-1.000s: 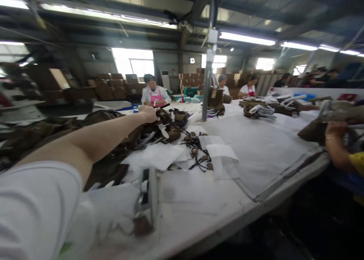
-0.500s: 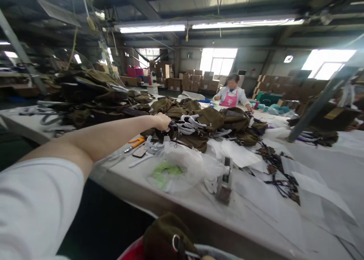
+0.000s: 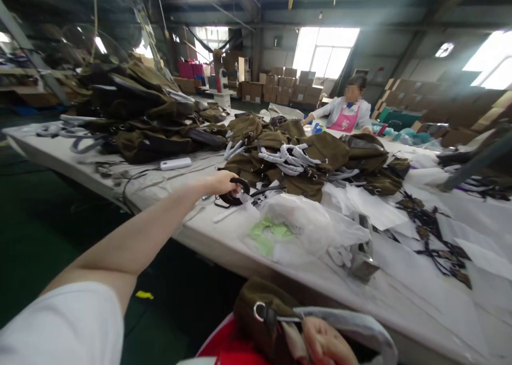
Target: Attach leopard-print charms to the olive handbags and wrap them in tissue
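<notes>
My left hand [image 3: 224,184] reaches over the table with its fingers closed round a coiled black strap [image 3: 242,194]. At the bottom, my right hand [image 3: 326,339] has its fingers bent against an olive-green bag [image 3: 260,301] with a metal ring and a grey-wrapped strap [image 3: 360,322]. The bag rests over something red close to my body. Beside the black strap lies a clear plastic bag [image 3: 308,216] with light green pieces in it.
Piles of olive bags [image 3: 136,98] cover the table's far side. A metal dispenser [image 3: 363,258], white sheets [image 3: 372,208] and dark straps [image 3: 436,237] lie to the right. A person in a pink apron [image 3: 344,121] is across the table.
The view has tilted down and shifted left. My left hand has drawn the black strap nearer, away from the bag pile. My right hand has come further into view on the olive bag.
</notes>
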The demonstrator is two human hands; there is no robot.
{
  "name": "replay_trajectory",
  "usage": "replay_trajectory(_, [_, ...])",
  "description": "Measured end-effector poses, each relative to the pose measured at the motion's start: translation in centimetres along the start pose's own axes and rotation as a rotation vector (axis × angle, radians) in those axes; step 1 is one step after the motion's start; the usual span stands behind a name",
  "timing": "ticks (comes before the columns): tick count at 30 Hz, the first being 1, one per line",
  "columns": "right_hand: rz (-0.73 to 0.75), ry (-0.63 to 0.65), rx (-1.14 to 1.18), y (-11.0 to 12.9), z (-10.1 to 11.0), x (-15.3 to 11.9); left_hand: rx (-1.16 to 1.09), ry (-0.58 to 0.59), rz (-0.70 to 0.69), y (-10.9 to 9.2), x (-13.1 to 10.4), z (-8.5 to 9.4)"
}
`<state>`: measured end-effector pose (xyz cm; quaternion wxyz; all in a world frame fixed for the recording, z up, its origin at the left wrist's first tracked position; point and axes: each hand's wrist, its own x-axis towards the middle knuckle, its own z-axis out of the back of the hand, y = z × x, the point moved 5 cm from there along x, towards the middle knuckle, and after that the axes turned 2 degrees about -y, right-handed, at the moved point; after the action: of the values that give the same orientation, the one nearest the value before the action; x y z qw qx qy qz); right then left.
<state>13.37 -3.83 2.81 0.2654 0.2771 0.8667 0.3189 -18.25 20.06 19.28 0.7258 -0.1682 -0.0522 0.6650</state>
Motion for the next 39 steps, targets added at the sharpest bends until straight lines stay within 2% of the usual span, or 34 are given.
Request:
replay_trajectory(2, [-0.058,0.025,0.125,1.0,-2.1,0.6,-0.201,0.021,-0.014,0.2,-2.7,-1.1])
replay_trajectory(5, [-0.193,0.181,0.167,2.3,-5.6,2.5,-0.664,0.006,0.045,0.0,-6.0,-3.6])
replay_trajectory(7, [-0.223,0.189,0.138,2.4,-7.0,4.0,-0.981,0.0,0.155,-0.7,-7.5,-6.4])
replay_trajectory(9, [-0.195,0.142,0.097,2.0,-7.6,5.4,-1.196,0.015,0.25,-2.0,-8.5,-10.0])
replay_trajectory(12, [-0.129,0.095,0.049,0.8,-7.8,5.9,-1.314,0.005,0.325,-4.5,-9.2,-15.6])
replay_trajectory(13, [-0.108,0.091,0.035,0.4,-7.7,5.8,-1.343,-0.038,0.378,-5.2,-9.4,-17.3])
replay_trajectory(15, [-0.072,0.087,0.003,0.1,-7.2,5.1,-1.372,-0.038,0.436,-6.7,-9.6,-20.5])
replay_trajectory(17, [-0.045,0.073,-0.022,0.0,-6.5,4.4,-1.379,0.017,0.459,-8.2,-9.6,-23.0])
replay_trajectory(20, [-0.036,0.044,-0.04,0.0,-5.4,3.4,-1.384,0.083,0.474,-10.0,-9.3,-25.2])
replay_trajectory(23, [-0.01,-0.02,-0.047,0.3,-4.5,2.6,-1.393,0.145,0.452,-11.8,-8.2,-26.0])
replay_trajectory(26, [0.024,-0.074,-0.045,0.6,-3.8,2.2,-1.368,0.265,0.388,-13.8,-7.0,-26.1])
replay_trajectory(28, [0.038,-0.083,-0.034,0.8,-3.7,2.1,-1.215,0.367,0.239,-15.3,-6.5,-26.0])
replay_trajectory(30, [0.042,-0.091,-0.021,0.8,-3.5,2.1,-1.011,0.407,0.061,-16.2,-6.6,-25.8])
replay_trajectory(32, [0.035,-0.095,-0.018,0.7,-3.4,2.3,-0.853,0.352,-0.056,-16.1,-6.9,-25.3])
replay_trajectory(34, [0.022,-0.085,-0.026,0.5,-3.4,2.6,-0.764,0.245,-0.095,-14.8,-7.3,-24.1])
replay_trajectory(37, [0.011,-0.07,-0.031,0.6,-3.3,3.0,-0.639,0.03,-0.103,-11.8,-7.1,-21.2])
replay_trajectory(39, [0.016,-0.085,-0.026,0.8,-3.0,3.1,-0.45,-0.152,-0.087,-9.5,-6.1,-18.9])
